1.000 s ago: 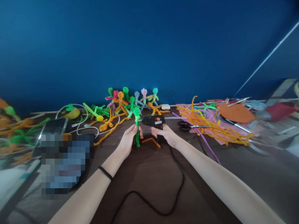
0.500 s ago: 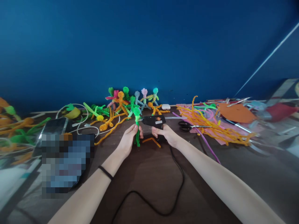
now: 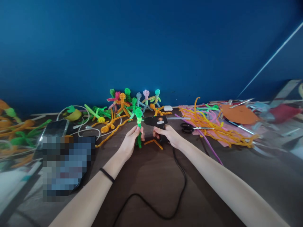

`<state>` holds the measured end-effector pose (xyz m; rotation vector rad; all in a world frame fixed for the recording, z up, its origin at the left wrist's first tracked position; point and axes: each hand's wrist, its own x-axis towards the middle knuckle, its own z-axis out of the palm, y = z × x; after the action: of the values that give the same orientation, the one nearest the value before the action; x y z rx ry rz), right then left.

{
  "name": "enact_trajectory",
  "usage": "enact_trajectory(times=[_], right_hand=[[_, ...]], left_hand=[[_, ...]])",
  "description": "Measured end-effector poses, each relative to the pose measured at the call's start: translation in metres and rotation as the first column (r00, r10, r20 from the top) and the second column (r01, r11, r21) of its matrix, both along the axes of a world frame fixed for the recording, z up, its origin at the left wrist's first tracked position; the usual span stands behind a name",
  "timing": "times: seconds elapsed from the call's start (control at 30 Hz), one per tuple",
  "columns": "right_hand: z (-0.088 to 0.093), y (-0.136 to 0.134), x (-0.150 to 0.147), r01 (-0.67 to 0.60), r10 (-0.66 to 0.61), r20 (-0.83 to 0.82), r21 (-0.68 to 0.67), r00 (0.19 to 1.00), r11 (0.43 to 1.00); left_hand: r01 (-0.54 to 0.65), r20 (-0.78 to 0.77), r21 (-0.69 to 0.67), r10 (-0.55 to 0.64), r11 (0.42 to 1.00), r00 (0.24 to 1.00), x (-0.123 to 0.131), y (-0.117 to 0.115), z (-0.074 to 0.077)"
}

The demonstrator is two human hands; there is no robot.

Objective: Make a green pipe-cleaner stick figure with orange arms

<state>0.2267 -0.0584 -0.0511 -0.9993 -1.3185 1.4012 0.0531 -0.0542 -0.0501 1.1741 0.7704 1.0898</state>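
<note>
The left hand (image 3: 131,138) pinched a green doll (image 3: 139,114) upright, its head above the thumb. The right hand (image 3: 172,135) gripped a black glue gun (image 3: 151,121), its tip at or just beside the doll's neck. Between the hands, an orange strip (image 3: 154,141) lay on the table (image 3: 144,176).

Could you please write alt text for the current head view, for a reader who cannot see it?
A left hand holds a green fuzzy figure, and the right hand a black glue gun pointed at the figure, over a brown table. Behind them are other colourful figures before a blue wall; scissors and orange stems lie to the right.
</note>
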Motion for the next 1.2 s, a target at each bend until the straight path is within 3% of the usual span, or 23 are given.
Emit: enact_trajectory(times=[0.1, 0.2, 0.3, 0.4, 0.53, 0.63, 0.73, 0.8, 0.9, 0.97, 1.2], right_hand=[[-0.001, 0.005, 0.007, 0.094, -0.093, 0.019, -0.054, 0.995, 0.994], [0.003, 0.008, 0.018, 0.185, -0.185, 0.268, 0.027, 0.946, 0.982], [0.011, 0.007, 0.027, 0.232, -0.244, 0.615, 0.101, 0.75, 0.968], [0.02, 0.003, 0.024, 0.183, -0.132, 0.849, 0.042, 0.512, 0.982], [0.023, -0.001, 0.015, 0.172, -0.109, 0.972, 0.073, 0.209, 0.982], [0.022, -0.004, 0.015, 0.188, -0.196, 0.976, 0.176, 0.094, 0.966], [0.025, -0.006, 0.015, 0.195, -0.294, 0.955, 0.282, 0.035, 0.939], [0.031, -0.009, 0.012, 0.151, -0.322, 0.945, 0.312, 0.05, 0.938], [0.039, -0.017, 0.002, -0.057, -0.135, 0.976, 0.147, 0.171, 0.988], [0.043, -0.023, -0.005, -0.138, -0.061, 0.982, 0.087, 0.177, 0.987], [0.047, -0.034, -0.014, -0.23, -0.082, 0.996, 0.075, -0.019, 0.97]], left_hand=[[0.0, 0.017, 0.0, 0.0, 1.0, 1.0, -0.001, 0.0, 0.0], [0.018, 0.022, -0.002, -0.018, 1.0, 1.0, -0.001, 0.001, -0.001], [0.022, 0.026, -0.02, -0.021, 1.0, 0.999, -0.002, 0.001, -0.001], [0.006, 0.018, -0.031, -0.006, 0.999, 1.0, -0.001, 0.0, 0.0], [-0.006, 0.015, -0.012, 0.006, 1.0, 1.0, 0.0, 0.0, 0.001], [-0.011, 0.02, -0.006, 0.012, 1.0, 1.0, 0.0, 0.0, 0.002], [-0.019, 0.037, -0.016, 0.02, 1.0, 0.999, 0.0, 0.0, 0.002], [-0.025, 0.053, -0.031, 0.026, 0.999, 0.998, 0.0, 0.001, 0.002], [-0.029, 0.068, -0.043, 0.032, 0.999, 0.997, -0.001, 0.001, 0.002], [-0.03, 0.071, -0.037, 0.032, 0.999, 0.997, -0.002, 0.001, 0.002], [-0.058, 0.043, -0.048, 0.06, 0.997, 0.997, 0.0, -0.003, 0.005]])
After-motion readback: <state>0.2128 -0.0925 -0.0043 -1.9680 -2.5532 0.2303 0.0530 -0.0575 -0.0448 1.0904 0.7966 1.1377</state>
